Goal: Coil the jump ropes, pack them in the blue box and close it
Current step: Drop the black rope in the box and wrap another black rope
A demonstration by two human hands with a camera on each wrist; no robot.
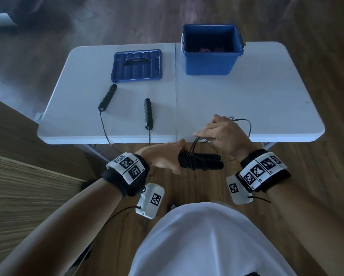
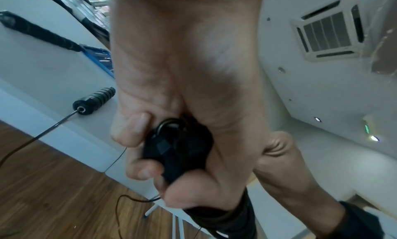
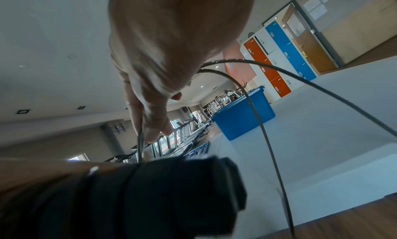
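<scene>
left hand (image 1: 163,156) fist round paired black handles (image 1: 203,163), thin black cord wound on them, held off table's near edge | right hand (image 1: 221,134) pinches loose cord loops (image 1: 244,124) | second rope's handles (image 1: 148,113) lie on table (image 1: 246,96) | blue box (image 1: 212,50) open, far side; lid (image 1: 137,65) beside

1. A white folding table (image 1: 246,96) is seen standing on a wooden floor (image 1: 37,186).
2. A blue box (image 1: 209,62) is set open at the far edge.
3. Its lid (image 1: 137,65) is laid flat to the left.
4. Two black rope handles (image 1: 148,113) are laid nearer, their cords draped over the front edge.
</scene>
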